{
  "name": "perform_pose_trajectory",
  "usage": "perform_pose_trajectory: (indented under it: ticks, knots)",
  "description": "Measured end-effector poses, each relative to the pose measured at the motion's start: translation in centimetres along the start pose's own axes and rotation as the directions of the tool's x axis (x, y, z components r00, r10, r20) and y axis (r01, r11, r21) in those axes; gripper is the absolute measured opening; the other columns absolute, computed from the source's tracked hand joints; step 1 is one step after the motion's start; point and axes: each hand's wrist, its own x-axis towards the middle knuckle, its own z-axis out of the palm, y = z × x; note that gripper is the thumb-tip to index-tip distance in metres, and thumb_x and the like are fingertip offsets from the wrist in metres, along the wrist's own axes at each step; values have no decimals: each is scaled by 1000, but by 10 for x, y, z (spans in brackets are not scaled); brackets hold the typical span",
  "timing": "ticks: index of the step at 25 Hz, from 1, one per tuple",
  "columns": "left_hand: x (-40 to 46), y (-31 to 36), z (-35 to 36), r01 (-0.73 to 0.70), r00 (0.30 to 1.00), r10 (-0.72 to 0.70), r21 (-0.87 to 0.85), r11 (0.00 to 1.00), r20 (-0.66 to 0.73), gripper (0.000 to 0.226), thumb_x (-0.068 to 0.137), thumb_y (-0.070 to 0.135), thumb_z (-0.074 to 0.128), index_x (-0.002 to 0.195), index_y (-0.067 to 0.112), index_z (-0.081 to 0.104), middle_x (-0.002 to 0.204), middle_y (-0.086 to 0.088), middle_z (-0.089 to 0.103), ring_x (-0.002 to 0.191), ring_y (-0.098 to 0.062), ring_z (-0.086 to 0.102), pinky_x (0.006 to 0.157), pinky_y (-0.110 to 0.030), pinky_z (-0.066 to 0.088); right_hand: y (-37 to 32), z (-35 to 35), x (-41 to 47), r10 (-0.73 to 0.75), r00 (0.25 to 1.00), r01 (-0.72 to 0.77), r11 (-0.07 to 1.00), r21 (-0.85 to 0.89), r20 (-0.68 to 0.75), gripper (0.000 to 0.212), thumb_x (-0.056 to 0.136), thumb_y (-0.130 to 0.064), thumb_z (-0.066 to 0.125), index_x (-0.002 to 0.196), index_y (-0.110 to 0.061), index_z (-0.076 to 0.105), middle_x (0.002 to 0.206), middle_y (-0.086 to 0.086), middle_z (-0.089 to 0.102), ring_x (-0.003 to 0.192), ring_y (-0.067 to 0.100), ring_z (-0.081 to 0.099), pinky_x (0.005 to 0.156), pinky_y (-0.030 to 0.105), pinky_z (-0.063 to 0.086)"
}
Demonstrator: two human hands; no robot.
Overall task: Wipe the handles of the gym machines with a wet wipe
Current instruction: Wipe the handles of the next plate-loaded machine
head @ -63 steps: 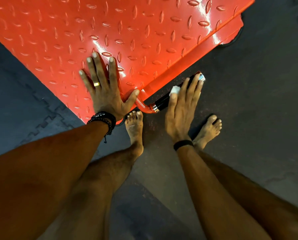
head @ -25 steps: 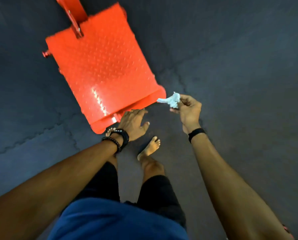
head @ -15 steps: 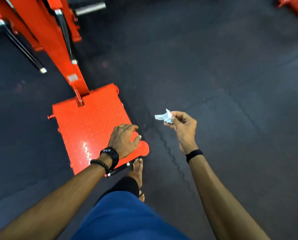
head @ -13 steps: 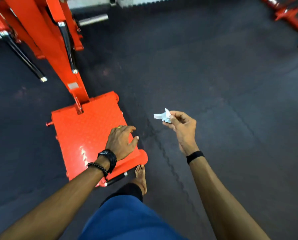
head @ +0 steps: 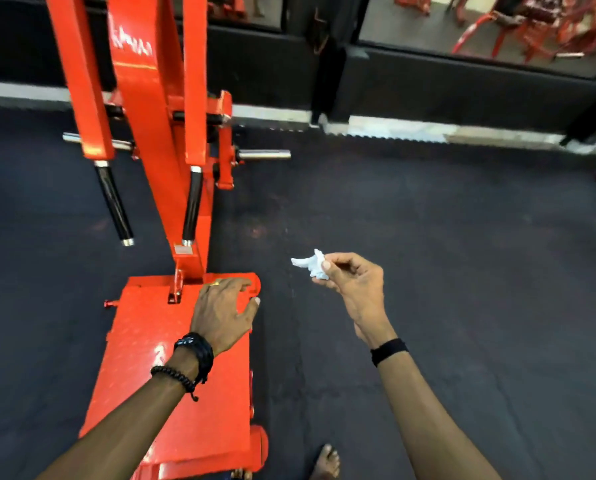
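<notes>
Left wrist: black watch, bead bracelet; right wrist: black band.

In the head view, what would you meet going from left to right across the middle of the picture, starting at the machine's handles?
Left black handle → right black handle → left hand above the red footplate → wet wipe → right hand pinching it.

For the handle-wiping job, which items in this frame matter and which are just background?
Job:
crumpled white wet wipe, pinched in right hand
two black grip handles on the orange machine

Background:
orange checker-plate footplate under left hand
chrome weight peg
dark rubber floor
</notes>
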Motion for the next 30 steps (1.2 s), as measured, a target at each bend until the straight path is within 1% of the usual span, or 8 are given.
perform_pose_trajectory:
  ticks: [5, 9, 14, 16, 21, 24, 28, 30]
  knots:
    - [69, -3, 26, 163, 979, -155, 45, 986, -134, 50, 77, 49, 48, 105, 14, 71, 99, -3, 74, 96, -27, 68, 89, -44, 51, 9, -12, 103, 21, 973, -10, 999, -52, 230, 7, 88, 2, 68, 94, 5, 70, 86, 15, 75, 82, 29, 74, 77, 43, 61]
    - [97, 18, 46, 391, 899, -381, 0, 920, -217, 56, 75, 53, 45, 106, 15, 71, 100, -2, 74, 100, -27, 68, 92, -43, 49, -1, -28, 172, 73, 931, -52, 996, -69, 357, 8, 88, 2, 68, 93, 9, 68, 85, 18, 75, 81, 30, 74, 76, 41, 61]
    - [107, 30, 52, 570, 784, -546, -8, 822, -295, 56, 73, 54, 42, 105, 18, 71, 100, -1, 74, 99, -28, 67, 90, -43, 48, -3, 11, 244, 75, 822, -7, 993, -122, 565, 8, 88, 4, 67, 92, 10, 68, 85, 22, 74, 76, 29, 73, 70, 34, 61]
    - [105, 19, 46, 614, 743, -578, 2, 789, -338, 59, 73, 55, 41, 106, 16, 71, 101, -2, 74, 100, -29, 67, 92, -43, 47, 6, 42, 259, 81, 789, -11, 993, -118, 608, 5, 88, 5, 66, 91, 8, 69, 85, 22, 74, 77, 30, 73, 70, 35, 62]
    - [120, -34, 43, 750, 601, -702, -35, 661, -383, 62, 73, 53, 39, 108, 14, 71, 102, -4, 73, 101, -31, 66, 89, -42, 46, 36, 122, 285, 125, 628, 44, 980, -196, 768, 6, 87, 7, 66, 92, 9, 69, 85, 27, 72, 75, 28, 71, 71, 38, 62]
    - [146, -79, 47, 793, 538, -770, -102, 600, -343, 59, 74, 50, 42, 110, 12, 69, 104, -8, 72, 101, -33, 65, 88, -43, 48, 56, 162, 313, 162, 611, 72, 963, -259, 775, 6, 87, 6, 66, 92, 9, 69, 86, 28, 71, 75, 28, 71, 69, 36, 61]
    - [181, -131, 59, 835, 506, -838, -130, 535, -202, 51, 77, 43, 49, 118, 15, 63, 114, -9, 69, 106, -33, 63, 88, -42, 49, 76, 201, 342, 230, 603, 97, 929, -356, 764, 5, 86, 8, 66, 88, 5, 70, 79, 19, 73, 71, 23, 71, 67, 33, 61]
    - [198, -149, 66, 867, 451, -885, -179, 464, -113, 50, 83, 38, 56, 127, 14, 57, 123, -11, 63, 112, -34, 59, 90, -42, 47, 83, 215, 351, 269, 592, 91, 914, -394, 760, 7, 86, 7, 67, 85, 1, 71, 78, 15, 73, 71, 24, 71, 69, 36, 62]
